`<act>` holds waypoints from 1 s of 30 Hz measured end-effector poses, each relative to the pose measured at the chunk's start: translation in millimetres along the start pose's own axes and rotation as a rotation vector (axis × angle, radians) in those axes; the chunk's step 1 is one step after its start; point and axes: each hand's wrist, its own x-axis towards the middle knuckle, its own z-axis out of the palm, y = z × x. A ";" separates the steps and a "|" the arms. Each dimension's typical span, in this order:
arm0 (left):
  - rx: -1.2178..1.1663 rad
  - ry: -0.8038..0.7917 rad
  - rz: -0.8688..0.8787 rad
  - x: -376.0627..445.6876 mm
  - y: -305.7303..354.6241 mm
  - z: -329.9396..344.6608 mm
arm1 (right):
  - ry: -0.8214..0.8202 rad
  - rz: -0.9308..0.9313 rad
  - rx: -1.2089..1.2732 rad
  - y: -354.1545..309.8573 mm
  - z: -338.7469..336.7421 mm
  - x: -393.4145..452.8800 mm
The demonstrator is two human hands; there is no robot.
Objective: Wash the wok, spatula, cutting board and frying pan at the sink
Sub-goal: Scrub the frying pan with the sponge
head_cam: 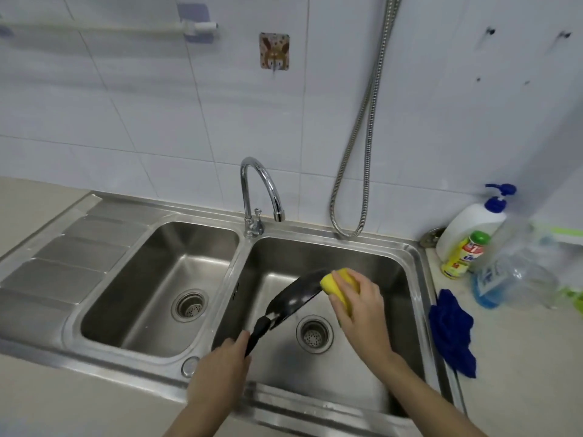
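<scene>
Nearest to me, the left hand (217,373) is wrapped around the black handle of the frying pan (293,299), holding it tilted on edge over the right basin of the sink (413,257), above and left of the drain (315,334). To its left the other basin sits bare with its own strainer, and a ribbed draining board runs off toward the counter (28,200). The tap (262,187) stands between the basins and I can see no water running from it. The pan looks small, dark and glossy, with a wet sheen and a pale smear near where the handle joins; whether grease remains I cannot tell. Moving right, the right hand (359,307) clutches a yellow sponge (342,287), fingers curled over it, pressing it against the pan's far rim. The risk, I would say, lies in that one-handed hold on a slick handle: a hard scrub at the far rim could twist the pan loose and drop it clattering into the basin. With no flow from the tap, suds may also be left behind. Further right, a blue cloth (451,326) lies on the counter beside the sink, with soap bottles (467,244) behind it.
</scene>
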 end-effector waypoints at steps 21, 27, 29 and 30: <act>0.327 0.187 0.203 -21.8 -19.8 -18.2 | -0.607 0.482 0.021 14.3 69.1 70.0; 0.288 0.102 0.138 -1.6 -5.0 -6.5 | -0.496 -0.257 -0.378 -75.3 73.2 42.2; 0.254 0.075 0.099 2.6 -8.8 -6.0 | -0.350 -0.275 -0.356 -73.3 67.7 30.6; 0.245 0.067 0.085 3.8 -12.2 -6.7 | -0.299 -0.255 -0.334 -68.0 64.1 26.8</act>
